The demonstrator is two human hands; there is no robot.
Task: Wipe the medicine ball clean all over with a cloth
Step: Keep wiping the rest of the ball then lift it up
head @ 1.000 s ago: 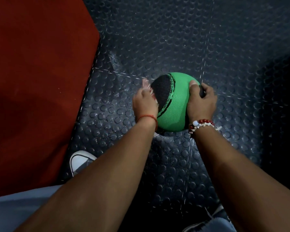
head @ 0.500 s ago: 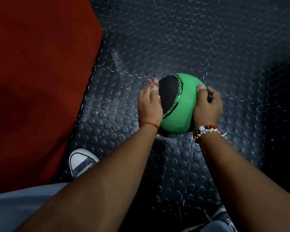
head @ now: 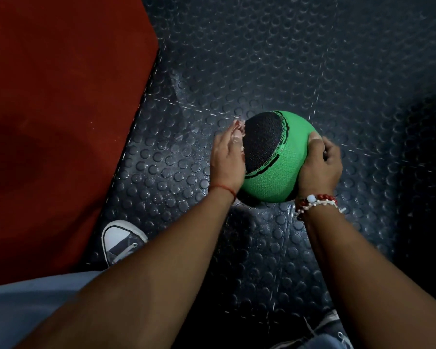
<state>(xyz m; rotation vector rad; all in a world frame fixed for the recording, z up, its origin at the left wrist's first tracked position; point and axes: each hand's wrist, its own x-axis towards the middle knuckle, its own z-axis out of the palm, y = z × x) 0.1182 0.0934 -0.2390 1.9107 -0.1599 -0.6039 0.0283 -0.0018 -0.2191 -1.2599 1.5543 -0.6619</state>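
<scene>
One green-and-black, seemingly pebbled medicine ball (head: 275, 170)

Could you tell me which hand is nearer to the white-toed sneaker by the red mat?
Left. The left hand is above-right of the sneaker; the right hand lies beyond the ball.

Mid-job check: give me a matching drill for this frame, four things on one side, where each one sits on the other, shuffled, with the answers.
Things:
1. left hand
2. right hand
3. red mat
4. sneaker

Places:
A. on the studded floor, beside the mat's near edge
B. pressing the cloth against the medicine ball on its black panel's side
C. covering the floor at the frame's left
D. gripping the ball's green side, beaded bracelet at the wrist

Pairs: 1-B, 2-D, 3-C, 4-A
</scene>
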